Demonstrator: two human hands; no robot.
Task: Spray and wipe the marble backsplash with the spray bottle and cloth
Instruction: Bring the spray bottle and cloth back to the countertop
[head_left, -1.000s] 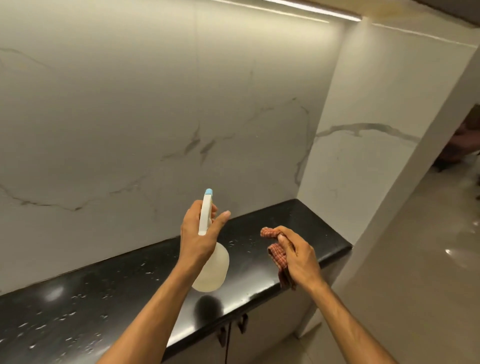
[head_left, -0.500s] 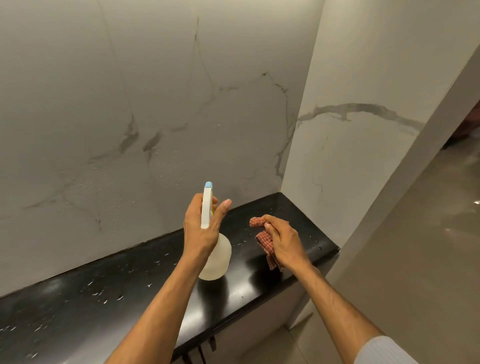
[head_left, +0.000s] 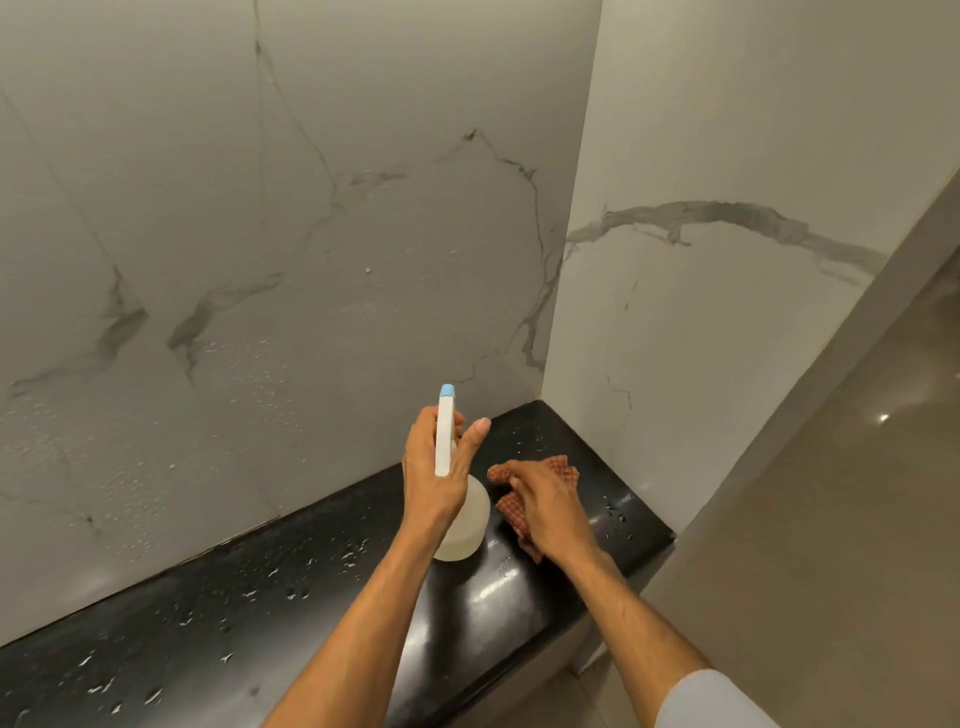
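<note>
My left hand (head_left: 435, 470) grips the neck of a white spray bottle (head_left: 464, 525) with a blue-tipped nozzle, held upright just above the black counter and pointed at the marble backsplash (head_left: 291, 249). Fine droplets cover the lower left part of the backsplash. My right hand (head_left: 548, 506) holds a red checked cloth (head_left: 561, 467) low over the counter, just right of the bottle; most of the cloth is hidden under the hand.
The black countertop (head_left: 218, 613) is dotted with water drops and ends at a marble side wall (head_left: 701, 270) on the right. A grey pillar edge (head_left: 810, 415) and tiled floor (head_left: 857, 545) lie further right.
My view has shifted right and down toward the corner. Both hands have moved closer to the corner, and the right hand with the cloth has dropped toward the counter.
</note>
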